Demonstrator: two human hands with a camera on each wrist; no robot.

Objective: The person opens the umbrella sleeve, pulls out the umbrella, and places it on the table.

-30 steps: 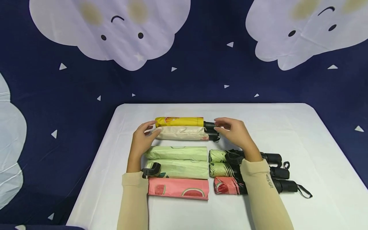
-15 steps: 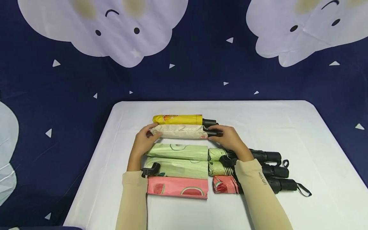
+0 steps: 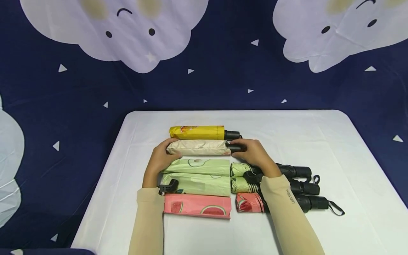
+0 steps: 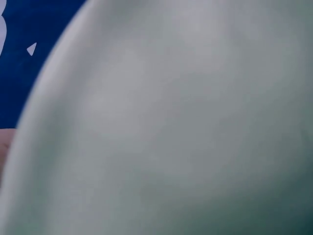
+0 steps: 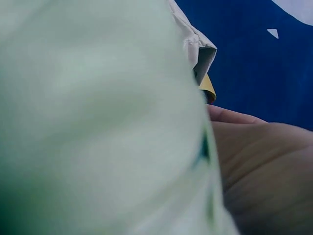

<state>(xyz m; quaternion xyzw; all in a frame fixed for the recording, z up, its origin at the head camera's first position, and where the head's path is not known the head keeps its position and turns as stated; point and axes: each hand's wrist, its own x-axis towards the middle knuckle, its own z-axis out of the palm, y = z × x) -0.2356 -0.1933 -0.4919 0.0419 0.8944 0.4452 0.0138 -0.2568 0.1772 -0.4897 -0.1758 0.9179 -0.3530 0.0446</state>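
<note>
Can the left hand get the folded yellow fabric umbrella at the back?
Probably yes. The folded yellow fabric umbrella lies just beyond the bare left hand, with nothing covering it. But that hand holds one end of the folded cream fabric umbrella, so it would likely need to let go first.

A yellow umbrella (image 3: 202, 132) lies parallel to the white table's (image 3: 306, 141) far edge, its black handle (image 3: 232, 135) toward the right edge. Nearer the front lie two pale green covers (image 3: 210, 168) and a pink watermelon-print cover (image 3: 199, 205); right of them, two green-and-black umbrellas (image 3: 288, 171) and a pink-and-black umbrella (image 3: 250, 203). Beyond the far edge is a navy backdrop (image 3: 223, 85) with white clouds (image 3: 134, 46) and triangles (image 3: 190, 71).
</note>
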